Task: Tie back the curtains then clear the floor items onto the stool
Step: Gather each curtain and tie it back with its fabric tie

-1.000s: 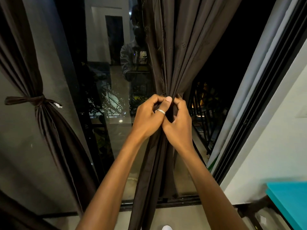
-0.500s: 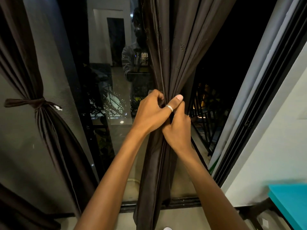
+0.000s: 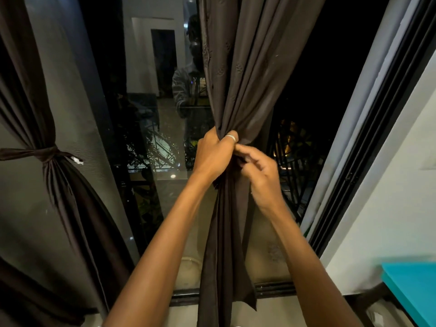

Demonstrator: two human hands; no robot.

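A dark brown curtain (image 3: 245,74) hangs in front of the window, gathered into a bunch at mid height. My left hand (image 3: 213,153), with a ring on one finger, grips the gathered fabric. My right hand (image 3: 260,174) is just to its right and slightly lower, fingers curled and pinching the cloth at the same bunch; it looks a little blurred. Below the hands the curtain falls straight to the floor. A second brown curtain (image 3: 59,185) at the left is tied back with a knotted band (image 3: 48,153). A turquoise stool (image 3: 415,286) shows at the bottom right.
Dark window glass (image 3: 151,114) reflects a person and a lit room. A black window frame (image 3: 368,147) and a white wall (image 3: 401,185) rise at the right. The black sill track (image 3: 273,290) runs along the floor.
My left hand has closed tighter round the gathered curtain. My right hand has dropped from beside it and slid to the right and lower, still on the cloth.
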